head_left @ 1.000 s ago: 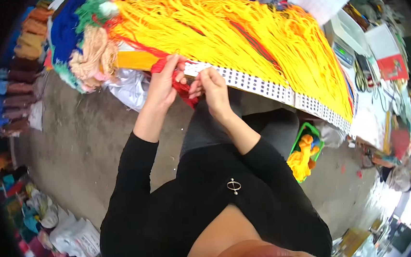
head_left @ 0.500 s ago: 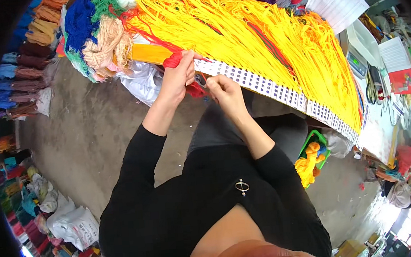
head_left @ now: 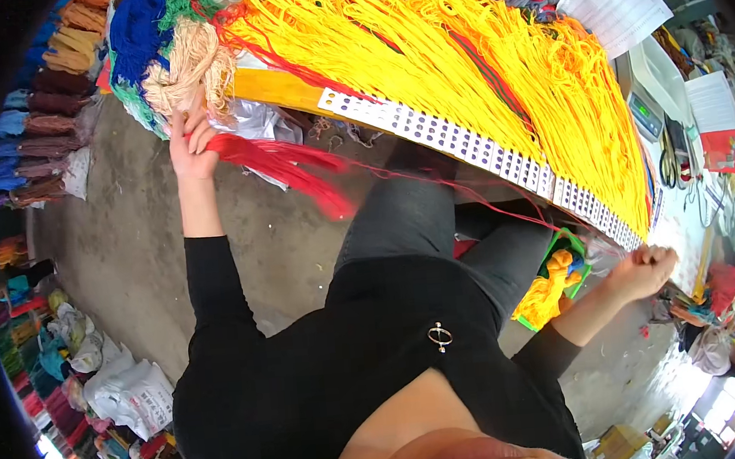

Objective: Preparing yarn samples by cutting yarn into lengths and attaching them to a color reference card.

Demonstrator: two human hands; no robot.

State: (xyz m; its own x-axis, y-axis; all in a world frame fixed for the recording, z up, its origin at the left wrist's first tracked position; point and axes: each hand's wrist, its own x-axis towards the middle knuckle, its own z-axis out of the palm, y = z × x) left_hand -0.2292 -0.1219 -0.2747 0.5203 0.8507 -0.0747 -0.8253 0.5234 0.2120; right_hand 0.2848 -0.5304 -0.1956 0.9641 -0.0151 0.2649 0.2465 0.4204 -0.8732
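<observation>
My left hand (head_left: 191, 147) is stretched out to the left and grips a bundle of red yarn (head_left: 280, 163), whose loose ends hang down toward my lap. A single red thread (head_left: 468, 194) runs from that bundle across my dark trousers to my right hand (head_left: 644, 270), which is closed in a fist far out to the right and pulls the thread taut. Above both hands lies a long punched card strip (head_left: 455, 140) with many yellow yarn strands (head_left: 458, 58) fanned over the table.
Blue, green, beige and brown yarn skeins (head_left: 155, 48) pile up at the upper left. Paper sheets (head_left: 617, 3) and a weighing scale (head_left: 650, 95) lie at the upper right. A green basket with yellow yarn (head_left: 553, 288) stands by my knee. Bags (head_left: 130, 395) sit on the concrete floor.
Both hands were together at the card strip's left end. They have spread wide apart: the left swung out with the red bundle, the right drew a thread far to the right.
</observation>
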